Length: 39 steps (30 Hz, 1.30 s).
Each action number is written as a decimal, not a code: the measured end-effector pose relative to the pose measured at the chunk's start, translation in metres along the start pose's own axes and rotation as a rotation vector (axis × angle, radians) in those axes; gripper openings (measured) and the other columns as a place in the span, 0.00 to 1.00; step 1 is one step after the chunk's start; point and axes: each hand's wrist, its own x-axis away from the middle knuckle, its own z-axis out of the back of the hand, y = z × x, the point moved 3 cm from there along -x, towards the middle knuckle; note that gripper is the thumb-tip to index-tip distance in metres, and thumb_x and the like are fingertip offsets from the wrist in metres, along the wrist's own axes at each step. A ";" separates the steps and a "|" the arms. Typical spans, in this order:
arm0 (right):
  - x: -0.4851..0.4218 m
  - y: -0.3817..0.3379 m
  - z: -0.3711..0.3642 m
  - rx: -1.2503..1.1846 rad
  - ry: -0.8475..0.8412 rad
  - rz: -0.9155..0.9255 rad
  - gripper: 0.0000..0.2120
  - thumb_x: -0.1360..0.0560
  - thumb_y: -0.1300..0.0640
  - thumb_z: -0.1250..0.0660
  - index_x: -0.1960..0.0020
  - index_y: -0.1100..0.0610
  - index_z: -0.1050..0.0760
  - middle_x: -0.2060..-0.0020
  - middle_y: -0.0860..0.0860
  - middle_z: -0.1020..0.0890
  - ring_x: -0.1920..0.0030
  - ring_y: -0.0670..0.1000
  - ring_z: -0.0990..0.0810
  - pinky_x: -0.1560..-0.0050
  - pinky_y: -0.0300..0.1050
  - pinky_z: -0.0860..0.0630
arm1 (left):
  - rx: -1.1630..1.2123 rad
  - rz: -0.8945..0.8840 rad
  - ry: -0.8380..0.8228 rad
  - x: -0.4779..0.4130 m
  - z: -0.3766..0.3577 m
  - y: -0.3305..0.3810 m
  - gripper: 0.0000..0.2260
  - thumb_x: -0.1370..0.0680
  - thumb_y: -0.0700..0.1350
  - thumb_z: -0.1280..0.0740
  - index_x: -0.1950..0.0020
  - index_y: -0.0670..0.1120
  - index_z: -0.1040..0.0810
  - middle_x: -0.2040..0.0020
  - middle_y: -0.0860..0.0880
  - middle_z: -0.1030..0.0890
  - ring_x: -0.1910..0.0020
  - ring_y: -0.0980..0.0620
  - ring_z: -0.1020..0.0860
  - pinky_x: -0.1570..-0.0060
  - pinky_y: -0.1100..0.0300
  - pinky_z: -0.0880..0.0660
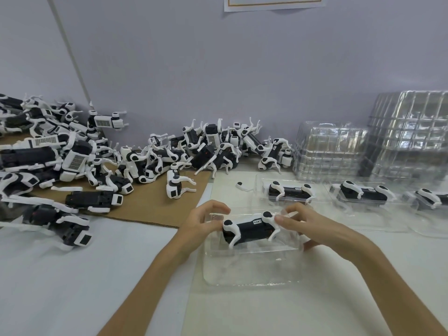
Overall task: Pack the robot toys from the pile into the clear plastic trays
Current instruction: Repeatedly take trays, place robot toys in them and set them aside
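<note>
Seen from your head camera, your left hand (201,224) curls round the front end of a robot dog toy (249,230), with the thumb against its white shoulder. That grip is narrow and holds the toy. Your right hand (312,226) pinches the rear hip between fingertips and thumb, another tight grip on the same toy.

The toy has a boxy, glossy black body, thin bent white legs and rounded black hip caps, with a small white label on its flank. It sits over the moulded pocket of a clear plastic tray (252,270) on the pale worktop (60,263), right in front of you (whether it is fully seated, you cannot tell).

Behind it, three more packed trays (291,192) stand in a row running to the right, each with one dog lying lengthwise. A loose white leg piece (242,186) lies just left of them.

The pile of robot toys (97,161) sprawls along the wall on your left, a tangle of black blocks and white limbs. It lies partly on a flat brown cardboard sheet (150,202).

At the far right, two stacks of empty trays (409,132) rise against the matte lilac wall (218,69). They are ribbed and shiny, and the right stack is taller.
</note>
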 end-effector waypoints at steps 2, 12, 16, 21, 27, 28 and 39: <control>0.000 0.000 -0.001 0.021 0.007 -0.006 0.45 0.52 0.15 0.34 0.40 0.36 0.28 0.44 0.43 0.21 0.50 0.43 0.17 0.61 0.33 0.22 | 0.003 0.030 0.050 0.000 -0.001 -0.001 0.16 0.32 0.45 0.30 0.44 0.53 0.21 0.45 0.53 0.16 0.40 0.53 0.20 0.36 0.52 0.25; -0.012 0.004 -0.018 0.001 0.065 -0.061 0.30 0.33 0.22 0.37 0.44 0.44 0.25 0.46 0.44 0.21 0.50 0.46 0.22 0.49 0.40 0.29 | -0.061 0.235 -0.044 0.009 -0.002 0.003 0.30 0.36 0.59 0.23 0.36 0.60 0.27 0.39 0.56 0.20 0.39 0.62 0.23 0.47 0.67 0.30; -0.014 0.005 -0.014 -0.033 0.097 -0.019 0.19 0.27 0.34 0.31 0.56 0.50 0.26 0.56 0.48 0.20 0.56 0.50 0.21 0.54 0.45 0.29 | -0.041 0.293 0.001 0.008 -0.004 0.003 0.34 0.39 0.57 0.22 0.35 0.57 0.27 0.39 0.54 0.20 0.36 0.56 0.25 0.45 0.62 0.32; -0.010 0.005 -0.013 0.068 0.091 -0.102 0.33 0.25 0.27 0.46 0.38 0.53 0.24 0.42 0.50 0.21 0.44 0.50 0.22 0.48 0.46 0.30 | -0.140 0.329 0.029 0.008 0.000 0.003 0.30 0.37 0.64 0.21 0.41 0.53 0.24 0.41 0.60 0.24 0.43 0.64 0.26 0.51 0.65 0.33; 0.003 -0.014 -0.022 -0.027 0.025 0.075 0.27 0.40 0.15 0.43 0.48 0.27 0.24 0.47 0.27 0.22 0.46 0.33 0.22 0.44 0.39 0.27 | -0.143 0.227 0.067 0.012 0.012 0.010 0.26 0.34 0.64 0.25 0.38 0.61 0.23 0.38 0.59 0.24 0.40 0.61 0.27 0.50 0.66 0.31; 0.003 -0.016 -0.024 -0.083 0.035 0.136 0.24 0.38 0.17 0.39 0.46 0.23 0.27 0.48 0.26 0.22 0.47 0.34 0.20 0.42 0.43 0.23 | -0.117 0.191 0.098 0.012 0.015 0.012 0.27 0.34 0.63 0.24 0.36 0.63 0.24 0.38 0.61 0.24 0.40 0.61 0.26 0.47 0.64 0.30; -0.002 -0.026 -0.028 -0.342 0.305 0.454 0.40 0.37 0.38 0.23 0.30 0.26 0.39 0.37 0.44 0.26 0.49 0.48 0.16 0.55 0.42 0.19 | -0.024 0.163 0.012 0.008 0.007 0.010 0.39 0.37 0.60 0.22 0.30 0.56 0.32 0.42 0.49 0.19 0.49 0.55 0.16 0.54 0.63 0.23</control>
